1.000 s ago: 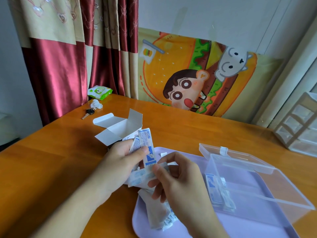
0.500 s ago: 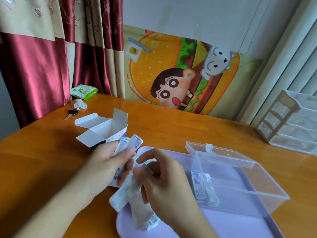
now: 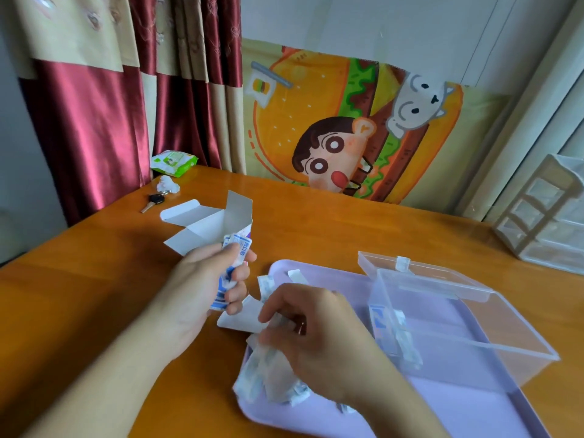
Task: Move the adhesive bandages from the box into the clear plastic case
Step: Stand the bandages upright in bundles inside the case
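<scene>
Bandages being sorted beside the open case

The left hand (image 3: 205, 279) still grips blue-and-white wrapped adhesive bandages (image 3: 235, 263) by the white cardboard box (image 3: 208, 224); the right hand (image 3: 316, 330) has dropped to the lilac plastic tray (image 3: 474, 406), fingers curled on loose strips, near the clear plastic case (image 3: 458, 327) holding a few.

One camera is riding on the person's head, looking forward and down across the wooden table (image 3: 94, 279) toward the curtain (image 3: 94, 121) and the cartoon cloth (image 3: 347, 128) at the far wall. It is sitting close over the left hand (image 3: 202, 279) and right hand (image 3: 319, 336), which are filling the lower middle. Its wide lens is bending the edges. No second view is sharing the scene.
</scene>
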The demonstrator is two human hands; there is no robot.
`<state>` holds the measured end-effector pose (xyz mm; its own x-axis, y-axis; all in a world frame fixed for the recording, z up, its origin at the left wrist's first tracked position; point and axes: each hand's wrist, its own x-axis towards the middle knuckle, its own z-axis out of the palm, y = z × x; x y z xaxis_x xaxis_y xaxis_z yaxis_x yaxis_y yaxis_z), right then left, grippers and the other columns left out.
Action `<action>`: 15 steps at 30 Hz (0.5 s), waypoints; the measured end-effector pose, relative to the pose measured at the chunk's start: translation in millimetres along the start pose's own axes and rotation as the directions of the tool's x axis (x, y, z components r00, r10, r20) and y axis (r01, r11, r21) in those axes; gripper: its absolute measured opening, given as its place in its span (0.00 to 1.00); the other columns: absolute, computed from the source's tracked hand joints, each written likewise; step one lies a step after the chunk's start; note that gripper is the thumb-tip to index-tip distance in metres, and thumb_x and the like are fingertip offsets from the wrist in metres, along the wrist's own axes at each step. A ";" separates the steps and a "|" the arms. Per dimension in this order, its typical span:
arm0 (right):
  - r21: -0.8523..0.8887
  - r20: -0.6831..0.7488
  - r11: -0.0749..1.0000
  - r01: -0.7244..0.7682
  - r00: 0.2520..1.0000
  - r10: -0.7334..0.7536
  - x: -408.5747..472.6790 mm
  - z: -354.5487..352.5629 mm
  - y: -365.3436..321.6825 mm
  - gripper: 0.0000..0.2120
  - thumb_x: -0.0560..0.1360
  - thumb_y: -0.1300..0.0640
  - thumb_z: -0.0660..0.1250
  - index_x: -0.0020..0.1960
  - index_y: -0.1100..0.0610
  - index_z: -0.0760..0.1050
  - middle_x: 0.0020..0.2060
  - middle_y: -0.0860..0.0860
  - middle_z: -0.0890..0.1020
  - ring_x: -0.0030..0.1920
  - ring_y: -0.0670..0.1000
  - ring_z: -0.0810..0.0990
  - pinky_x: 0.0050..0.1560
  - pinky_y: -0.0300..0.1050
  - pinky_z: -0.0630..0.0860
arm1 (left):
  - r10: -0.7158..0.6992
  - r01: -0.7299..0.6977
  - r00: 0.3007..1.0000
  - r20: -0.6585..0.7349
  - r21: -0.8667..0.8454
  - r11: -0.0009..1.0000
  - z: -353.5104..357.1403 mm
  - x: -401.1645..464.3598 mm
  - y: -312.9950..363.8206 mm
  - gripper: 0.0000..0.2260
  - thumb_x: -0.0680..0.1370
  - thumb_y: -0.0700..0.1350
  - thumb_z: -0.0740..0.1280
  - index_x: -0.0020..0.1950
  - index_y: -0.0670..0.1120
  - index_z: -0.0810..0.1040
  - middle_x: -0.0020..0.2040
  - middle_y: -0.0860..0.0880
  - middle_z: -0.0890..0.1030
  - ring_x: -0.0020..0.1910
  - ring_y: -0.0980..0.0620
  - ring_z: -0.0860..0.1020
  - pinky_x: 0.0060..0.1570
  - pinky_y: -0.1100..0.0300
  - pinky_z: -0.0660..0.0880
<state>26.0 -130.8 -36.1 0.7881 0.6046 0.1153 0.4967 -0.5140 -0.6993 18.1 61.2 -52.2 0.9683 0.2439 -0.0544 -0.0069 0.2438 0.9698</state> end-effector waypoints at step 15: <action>-0.667 -0.181 0.744 0.038 0.961 -0.211 28.6 57.9 3.5 0.05 0.61 0.53 0.65 0.33 0.52 0.69 0.32 0.51 0.75 0.37 0.57 0.77 0.34 0.46 0.67 | 0.016 -0.017 0.999 -0.051 -0.023 1.000 -4.5 3.7 2.3 0.14 0.87 0.46 0.58 0.51 0.41 0.79 0.32 0.48 0.70 0.25 0.53 0.66 0.25 0.61 0.64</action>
<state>29.2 -80.0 -76.1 0.7179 0.5795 0.3858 0.6419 -0.7655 -0.0448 20.6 66.9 -51.2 0.9542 0.2949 -0.0509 -0.0291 0.2608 0.9650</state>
